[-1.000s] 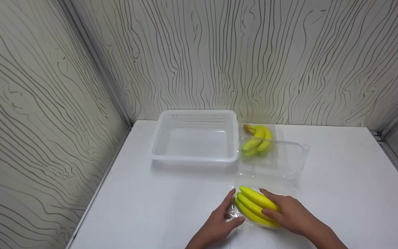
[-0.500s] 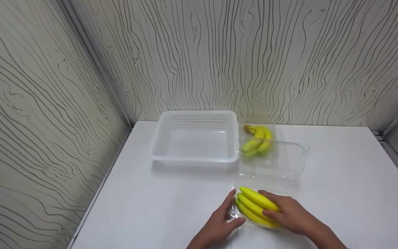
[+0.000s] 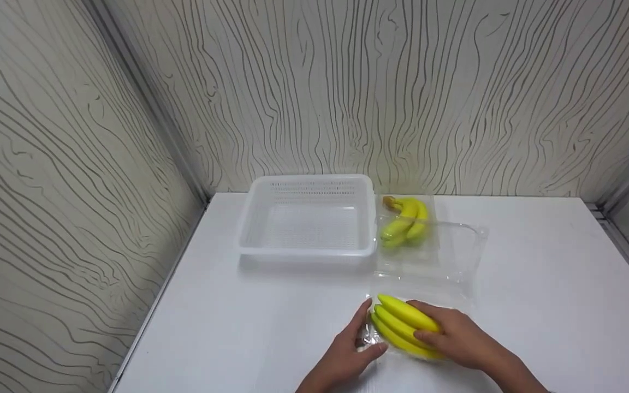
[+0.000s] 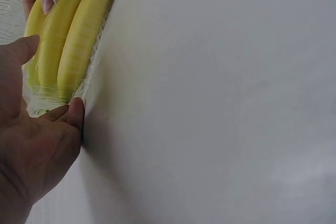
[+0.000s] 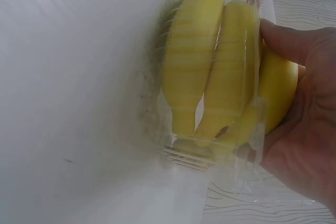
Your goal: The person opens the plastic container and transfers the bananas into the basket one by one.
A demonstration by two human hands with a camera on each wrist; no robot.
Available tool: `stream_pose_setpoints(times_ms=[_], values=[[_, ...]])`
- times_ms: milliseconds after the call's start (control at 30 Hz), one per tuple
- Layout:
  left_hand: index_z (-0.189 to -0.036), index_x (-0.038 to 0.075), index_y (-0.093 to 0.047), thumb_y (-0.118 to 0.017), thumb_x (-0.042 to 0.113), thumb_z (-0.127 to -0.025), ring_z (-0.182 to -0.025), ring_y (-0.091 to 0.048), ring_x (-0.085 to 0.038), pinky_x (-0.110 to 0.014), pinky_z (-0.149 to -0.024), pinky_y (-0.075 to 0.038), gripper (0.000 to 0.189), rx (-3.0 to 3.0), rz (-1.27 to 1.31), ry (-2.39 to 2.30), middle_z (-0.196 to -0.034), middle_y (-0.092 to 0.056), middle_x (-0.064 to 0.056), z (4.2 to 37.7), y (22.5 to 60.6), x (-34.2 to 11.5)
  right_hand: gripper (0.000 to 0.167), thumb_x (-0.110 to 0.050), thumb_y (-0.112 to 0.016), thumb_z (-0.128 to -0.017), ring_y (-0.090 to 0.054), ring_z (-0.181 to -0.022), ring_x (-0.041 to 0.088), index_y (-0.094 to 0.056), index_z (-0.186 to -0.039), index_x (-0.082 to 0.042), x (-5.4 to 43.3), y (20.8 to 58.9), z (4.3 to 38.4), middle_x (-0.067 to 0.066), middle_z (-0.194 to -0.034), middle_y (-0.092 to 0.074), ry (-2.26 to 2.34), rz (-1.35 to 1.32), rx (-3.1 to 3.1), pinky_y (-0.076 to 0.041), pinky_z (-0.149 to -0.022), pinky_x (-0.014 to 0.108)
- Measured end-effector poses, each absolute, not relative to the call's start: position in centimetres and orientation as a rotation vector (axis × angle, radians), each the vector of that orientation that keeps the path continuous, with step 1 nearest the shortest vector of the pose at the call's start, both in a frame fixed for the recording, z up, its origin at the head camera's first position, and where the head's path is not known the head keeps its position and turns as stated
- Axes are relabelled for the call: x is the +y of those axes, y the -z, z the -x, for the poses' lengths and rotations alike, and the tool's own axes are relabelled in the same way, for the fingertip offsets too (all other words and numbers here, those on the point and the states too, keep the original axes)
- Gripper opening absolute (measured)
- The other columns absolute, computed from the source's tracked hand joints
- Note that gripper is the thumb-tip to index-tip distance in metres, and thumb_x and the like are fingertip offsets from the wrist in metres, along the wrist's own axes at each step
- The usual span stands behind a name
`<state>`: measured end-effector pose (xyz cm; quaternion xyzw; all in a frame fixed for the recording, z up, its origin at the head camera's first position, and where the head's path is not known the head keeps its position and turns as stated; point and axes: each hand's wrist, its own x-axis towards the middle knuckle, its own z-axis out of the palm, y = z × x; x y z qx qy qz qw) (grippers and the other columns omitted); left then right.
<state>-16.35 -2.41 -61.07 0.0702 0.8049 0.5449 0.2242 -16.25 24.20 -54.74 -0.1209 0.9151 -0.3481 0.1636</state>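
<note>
A white basket (image 3: 307,218) sits beside a smaller banana bunch (image 3: 405,221).

A staged recording booth is suggested rather than a lived-in room. A plain white counter (image 3: 271,327) is enclosed on three sides by panels (image 3: 47,164) covered in wavy wood-grain paper, joined by metal corner strips (image 3: 153,114). Beyond the fingers (image 3: 361,319), only a white plastic basket (image 3: 249,224) and packed bananas (image 3: 404,221) are laid out, like props.
</note>
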Motion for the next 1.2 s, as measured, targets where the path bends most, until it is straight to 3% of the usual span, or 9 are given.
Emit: stream_pose_setpoints(times_ms=[333,600,967,1200], values=[[-0.164,0.057,-0.024,-0.079,0.051,-0.092,-0.155,-0.048,-0.030,-0.052,-0.119,-0.051,0.091,2.241,-0.169,-1.488,-0.174,-0.039,-0.001,16.36,61.22,-2.19,0.063,-0.043,-0.072,-0.099,-0.055,-0.090,0.010,-0.055,-0.157,-0.025,24.10,54.86,16.30,-0.006,-0.127,-0.072,0.988,0.343,2.621,-0.049,-0.083,0.036],[-0.164,0.056,-0.025,-0.079,0.052,-0.090,-0.155,-0.049,-0.030,-0.055,-0.119,-0.050,0.091,2.263,-0.138,-1.455,-0.174,-0.040,0.000,16.36,61.20,-1.90,0.065,-0.043,-0.074,-0.098,-0.056,-0.095,0.011,-0.055,-0.157,-0.023,24.13,54.92,16.29,0.001,-0.141,-0.071,0.986,0.343,2.628,-0.051,-0.087,0.041],[-0.166,0.052,-0.026,-0.079,0.054,-0.090,-0.154,-0.049,-0.028,-0.052,-0.118,-0.051,0.092,2.252,-0.145,-1.445,-0.173,-0.041,-0.001,16.53,61.13,-1.88,0.065,-0.045,-0.073,-0.098,-0.055,-0.087,0.011,-0.056,-0.157,-0.023,24.01,54.82,16.34,-0.007,-0.123,-0.072,0.989,0.289,2.587,-0.049,-0.084,0.038],[-0.164,0.054,-0.028,-0.080,0.055,-0.089,-0.151,-0.052,-0.031,-0.058,-0.119,-0.049,0.092,2.229,-0.091,-1.442,-0.173,-0.042,-0.003,16.58,61.07,-1.67,0.065,-0.044,-0.074,-0.096,-0.056,-0.090,0.012,-0.057,-0.155,-0.023,23.92,54.85,16.38,-0.003,-0.131,-0.073,0.992,0.282,2.603,-0.050,-0.086,0.041]])
